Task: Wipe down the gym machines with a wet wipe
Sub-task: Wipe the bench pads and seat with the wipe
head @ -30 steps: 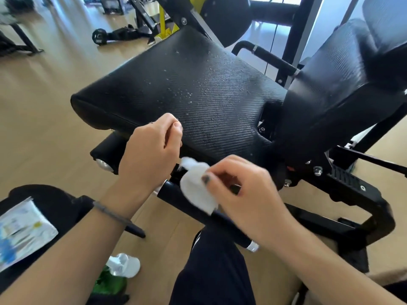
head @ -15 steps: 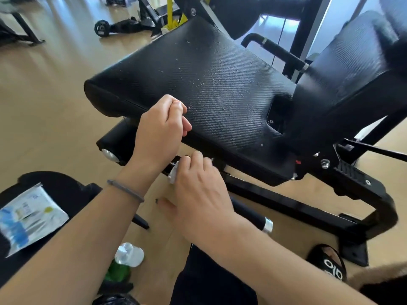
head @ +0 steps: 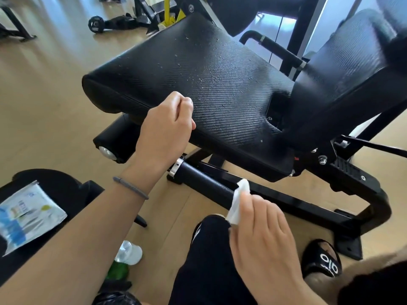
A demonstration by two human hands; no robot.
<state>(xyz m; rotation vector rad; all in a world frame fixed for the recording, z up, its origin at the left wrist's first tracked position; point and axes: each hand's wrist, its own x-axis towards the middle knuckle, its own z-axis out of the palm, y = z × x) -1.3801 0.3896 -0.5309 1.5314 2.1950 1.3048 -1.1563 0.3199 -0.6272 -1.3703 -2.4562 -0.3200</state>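
Observation:
A black textured seat pad [head: 209, 84], speckled with droplets, fills the middle of the head view. My left hand [head: 165, 130] rests as a loose fist on the pad's near edge, holding nothing that I can see. Below the pad runs a black handle bar [head: 202, 183] with a silver collar. My right hand [head: 262, 234] holds a crumpled white wet wipe [head: 239, 203] against the near end of that bar. The black backrest pad [head: 352, 62] rises at the right.
A wet wipe pack [head: 26, 216] lies on a black pad [head: 55, 186] at the left. A clear bottle [head: 128, 253] stands on the wooden floor by my black-trousered leg [head: 209, 260]. A black slipper [head: 321, 258] sits at the lower right. More machines [head: 123, 20] stand behind.
My right hand has slid with the wipe along the handle bar, from its collar end toward me. My left hand has stayed on the pad edge. The view has shifted closer.

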